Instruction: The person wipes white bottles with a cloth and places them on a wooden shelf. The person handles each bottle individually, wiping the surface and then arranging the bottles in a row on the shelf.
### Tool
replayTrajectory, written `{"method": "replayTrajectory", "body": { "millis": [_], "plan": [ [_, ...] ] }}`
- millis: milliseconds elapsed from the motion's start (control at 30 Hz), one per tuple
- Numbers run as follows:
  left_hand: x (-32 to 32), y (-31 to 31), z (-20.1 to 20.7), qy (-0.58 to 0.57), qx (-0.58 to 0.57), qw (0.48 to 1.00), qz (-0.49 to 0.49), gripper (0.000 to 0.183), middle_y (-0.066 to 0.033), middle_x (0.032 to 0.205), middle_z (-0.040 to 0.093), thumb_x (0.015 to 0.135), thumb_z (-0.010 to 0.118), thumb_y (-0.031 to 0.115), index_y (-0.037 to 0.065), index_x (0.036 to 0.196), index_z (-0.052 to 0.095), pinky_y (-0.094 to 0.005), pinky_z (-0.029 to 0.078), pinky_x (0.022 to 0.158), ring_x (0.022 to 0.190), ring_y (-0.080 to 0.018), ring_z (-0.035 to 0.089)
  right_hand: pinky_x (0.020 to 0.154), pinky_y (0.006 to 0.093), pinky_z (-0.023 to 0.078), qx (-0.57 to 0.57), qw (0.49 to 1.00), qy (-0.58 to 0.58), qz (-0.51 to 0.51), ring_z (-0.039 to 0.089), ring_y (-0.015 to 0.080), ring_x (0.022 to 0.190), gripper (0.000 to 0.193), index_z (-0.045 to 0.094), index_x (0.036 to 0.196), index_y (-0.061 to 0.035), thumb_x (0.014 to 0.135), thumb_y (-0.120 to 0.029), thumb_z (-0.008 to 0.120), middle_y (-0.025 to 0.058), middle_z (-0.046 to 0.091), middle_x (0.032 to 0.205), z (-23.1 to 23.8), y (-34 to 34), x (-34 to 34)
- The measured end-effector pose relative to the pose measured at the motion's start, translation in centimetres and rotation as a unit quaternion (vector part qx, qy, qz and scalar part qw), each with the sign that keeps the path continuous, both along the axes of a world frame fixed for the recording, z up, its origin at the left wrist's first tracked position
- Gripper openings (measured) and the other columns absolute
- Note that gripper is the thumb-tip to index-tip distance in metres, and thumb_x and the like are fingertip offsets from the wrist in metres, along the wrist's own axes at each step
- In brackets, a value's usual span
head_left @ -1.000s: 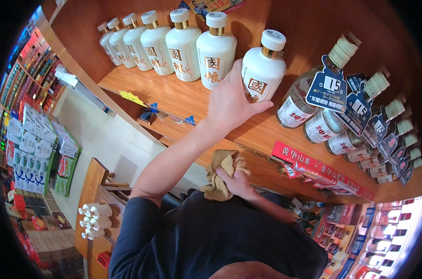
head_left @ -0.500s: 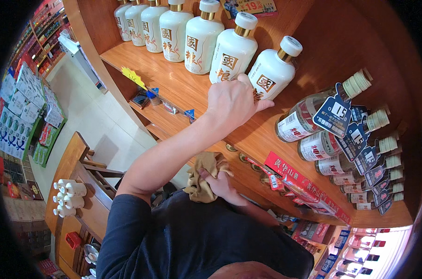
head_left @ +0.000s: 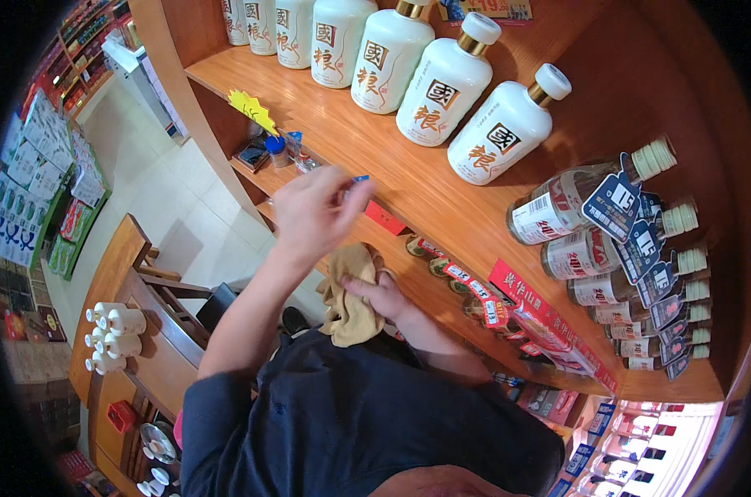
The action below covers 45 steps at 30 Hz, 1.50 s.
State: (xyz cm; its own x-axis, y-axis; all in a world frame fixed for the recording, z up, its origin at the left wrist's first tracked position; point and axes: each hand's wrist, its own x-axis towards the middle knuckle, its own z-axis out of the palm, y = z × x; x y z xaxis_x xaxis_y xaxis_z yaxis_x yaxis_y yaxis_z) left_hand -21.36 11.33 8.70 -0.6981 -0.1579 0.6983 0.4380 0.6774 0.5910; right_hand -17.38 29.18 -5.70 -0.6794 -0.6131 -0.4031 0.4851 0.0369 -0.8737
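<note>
- Low in the frame, a dark blue shirt (head_left: 342, 422) fills the bottom centre, with both forearms rising out of it.
- The right hand (head_left: 381, 291), just below the middle of the picture, has its fingers curled closed on a tan cloth (head_left: 348, 300), which hangs crumpled down from the grip toward the shirt.
- The left hand (head_left: 313, 211), left of centre and a little above the cloth, is blurred; its fingers look loosely bent with nothing in them, in front of the edge of the wooden shelf (head_left: 408, 178).
- Near that hand, at the shelf's front edge, sit a yellow star-shaped tag (head_left: 251, 108) and some small blue-capped items (head_left: 277, 147).
- Further up, white ceramic bottles (head_left: 441, 91) with gold necks stand in a row across the top centre.
- At the right, clear bottles with blue neck tags (head_left: 595, 203) run down toward the lower right.
- Far left, a pale floor (head_left: 156, 178) and small white cups (head_left: 110, 335) on a wooden table (head_left: 118, 265).
</note>
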Motion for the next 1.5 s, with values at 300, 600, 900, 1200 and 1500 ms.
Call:
{"method": "replayTrajectory", "body": {
  "millis": [300,600,900,1200,1500],
  "plan": [
    [14.7,-20.7,-17.9,-0.382,0.150,0.863,0.296,0.042,-0.0171,0.087,0.074,0.090,0.070,0.042,0.002,0.104,0.072,-0.0397,0.056,0.075,0.080,-0.0274,0.072,0.069,0.0309,0.058,0.118,0.976,0.119,0.136,0.069,0.0130,0.078,0.022,0.069,0.113,0.0006,0.094,-0.009,0.068,0.0061,0.072,0.097,-4.5,-8.2,-0.9],
    [31.2,-34.6,-32.5,-0.155,0.490,0.564,0.646,0.067,-0.0201,0.117,0.065,0.074,0.077,0.027,-0.001,0.129,0.050,-0.0417,0.047,0.101,0.115,-0.0328,0.062,0.088,0.0353,0.056,0.108,0.962,0.070,0.242,0.069,0.0195,0.101,0.034,0.062,0.128,0.0012,0.099,-0.016,0.066,0.0116,0.071,0.116,-3.0,-17.2,-0.7],
    [38.9,-44.9,-36.5,-0.044,0.341,0.545,0.765,0.102,-0.0216,0.144,0.050,0.062,0.087,0.017,0.001,0.148,0.036,-0.0433,0.037,0.116,0.136,-0.0356,0.047,0.099,0.0408,0.055,0.054,0.968,-0.128,0.207,0.067,0.0266,0.114,0.044,0.052,0.140,0.0003,0.104,-0.023,0.058,0.0143,0.066,0.128,-1.4,-25.8,1.3],
    [42.0,-48.2,-37.9,-0.076,0.320,0.644,0.691,0.099,-0.0161,0.131,0.056,0.052,0.095,0.022,0.009,0.138,0.049,-0.0436,0.043,0.109,0.126,-0.0348,0.052,0.107,0.0467,0.050,0.127,0.940,-0.273,0.159,0.064,0.0317,0.121,0.053,0.052,0.140,-0.0002,0.107,-0.040,0.044,0.0170,0.065,0.131,-5.3,-25.3,0.7],
    [34.8,-35.1,-32.0,0.094,0.385,0.579,0.713,0.081,-0.0147,0.119,0.063,0.062,0.090,0.023,0.003,0.128,0.049,-0.0412,0.049,0.099,0.111,-0.0277,0.062,0.117,0.0521,0.038,-0.084,0.961,-0.250,0.087,0.050,0.0348,0.136,0.064,0.042,0.150,-0.0038,0.107,-0.051,0.032,0.0167,0.052,0.149,0.6,-32.2,-0.2]
  ]
}}
